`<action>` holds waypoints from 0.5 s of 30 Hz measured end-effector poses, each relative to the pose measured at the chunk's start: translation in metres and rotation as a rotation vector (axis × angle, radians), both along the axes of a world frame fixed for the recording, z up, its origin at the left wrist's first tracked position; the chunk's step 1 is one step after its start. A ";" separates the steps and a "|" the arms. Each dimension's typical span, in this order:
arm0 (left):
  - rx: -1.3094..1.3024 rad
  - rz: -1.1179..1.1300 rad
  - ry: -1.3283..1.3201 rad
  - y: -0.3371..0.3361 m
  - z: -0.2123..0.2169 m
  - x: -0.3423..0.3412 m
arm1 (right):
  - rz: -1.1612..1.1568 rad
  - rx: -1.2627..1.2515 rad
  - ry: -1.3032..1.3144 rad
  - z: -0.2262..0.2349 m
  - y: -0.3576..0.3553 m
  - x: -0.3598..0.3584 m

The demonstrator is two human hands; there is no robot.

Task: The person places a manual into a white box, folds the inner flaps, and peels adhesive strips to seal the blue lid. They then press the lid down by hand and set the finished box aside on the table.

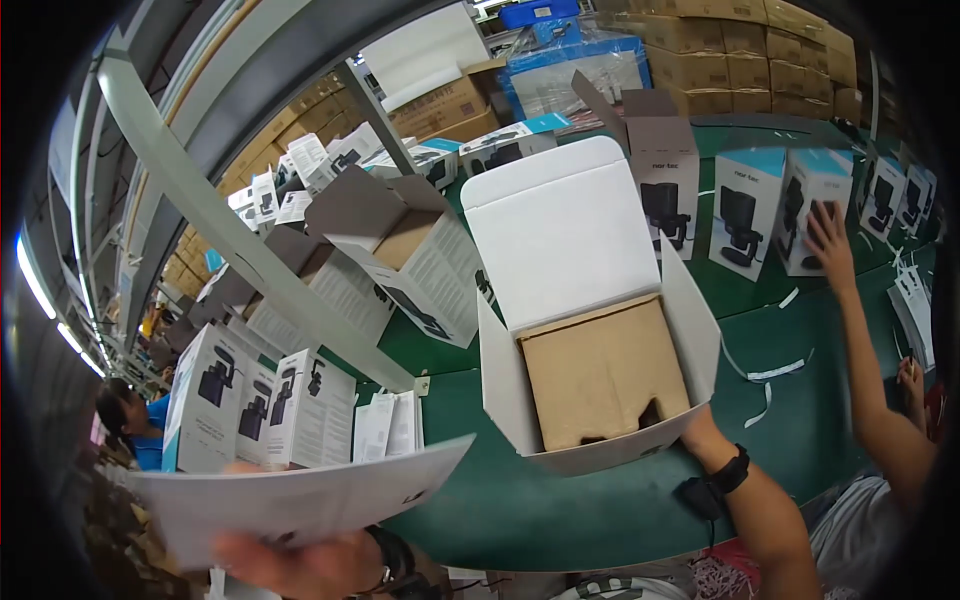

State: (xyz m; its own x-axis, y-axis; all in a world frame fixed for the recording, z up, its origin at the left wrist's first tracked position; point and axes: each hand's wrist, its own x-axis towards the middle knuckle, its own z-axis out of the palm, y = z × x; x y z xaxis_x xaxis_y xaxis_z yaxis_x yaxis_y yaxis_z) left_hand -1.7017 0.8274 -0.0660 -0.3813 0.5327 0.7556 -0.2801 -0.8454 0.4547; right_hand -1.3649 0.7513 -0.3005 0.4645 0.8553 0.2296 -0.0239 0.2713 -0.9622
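Note:
A white booklet [330, 500], slightly blurred, is gripped in my left hand [290, 562] at the lower left, thumb below and fingertips at its upper edge. In front of me an open white product box [560, 235] tilts toward me, its lid flap raised and side flaps spread. A brown cardboard insert [605, 375] with notches in its near edge fills the opening. My right hand [703, 432] holds the box at its lower right corner; most of its fingers are hidden behind it.
Open boxes [410, 265] stand to the left, near a slanted metal post [240, 230]. Stacked white papers [388, 425] lie beside closed boxes [310, 410]. At right, a co-worker's hand [828, 238] touches a boxed product [800, 240]. Paper strips [775, 370] litter the green table [480, 510].

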 end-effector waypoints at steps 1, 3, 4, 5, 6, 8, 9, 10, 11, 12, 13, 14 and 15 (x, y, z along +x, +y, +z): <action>0.011 -0.230 -0.033 -0.006 0.014 0.018 | -0.012 0.002 -0.009 -0.001 -0.001 0.001; 0.076 -0.647 0.002 -0.010 0.046 0.060 | -0.023 -0.031 0.023 -0.006 0.001 -0.001; 0.047 -0.654 0.103 0.000 0.053 0.076 | -0.031 -0.050 0.041 -0.009 0.000 -0.001; 0.020 -0.659 0.205 0.011 0.055 0.089 | -0.035 -0.044 0.040 -0.012 0.002 -0.001; 0.028 -0.652 0.207 0.020 0.051 0.105 | -0.020 -0.010 0.048 -0.016 0.006 -0.005; 0.171 -0.325 0.301 0.037 0.026 0.143 | -0.035 0.024 0.069 -0.029 -0.001 0.005; 0.225 -0.196 0.335 0.041 0.024 0.145 | -0.031 0.031 0.077 -0.028 0.001 0.005; 0.245 -0.122 0.652 0.047 0.026 0.129 | -0.011 0.011 0.077 -0.028 0.002 0.007; 0.263 -0.042 0.968 0.049 0.026 0.119 | 0.008 -0.011 0.078 -0.027 0.003 0.009; 0.262 -0.041 0.974 0.044 0.025 0.116 | 0.025 -0.024 0.081 -0.026 0.004 0.009; 0.183 -0.126 0.878 0.037 0.026 0.112 | 0.037 -0.037 0.085 -0.025 0.005 0.008; 0.102 -0.209 0.780 0.030 0.027 0.108 | 0.030 -0.027 0.088 -0.022 0.007 0.005; 0.022 -0.298 0.674 0.029 0.027 0.109 | 0.015 -0.022 0.087 -0.018 0.006 0.005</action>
State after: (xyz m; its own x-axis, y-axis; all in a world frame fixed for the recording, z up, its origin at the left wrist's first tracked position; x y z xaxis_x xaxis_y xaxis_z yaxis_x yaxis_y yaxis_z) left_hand -1.5929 0.8561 -0.0395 0.3281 0.5232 0.7865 -0.1649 -0.7881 0.5931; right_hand -1.3598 0.7571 -0.3183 0.4685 0.8668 0.1706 -0.1115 0.2495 -0.9619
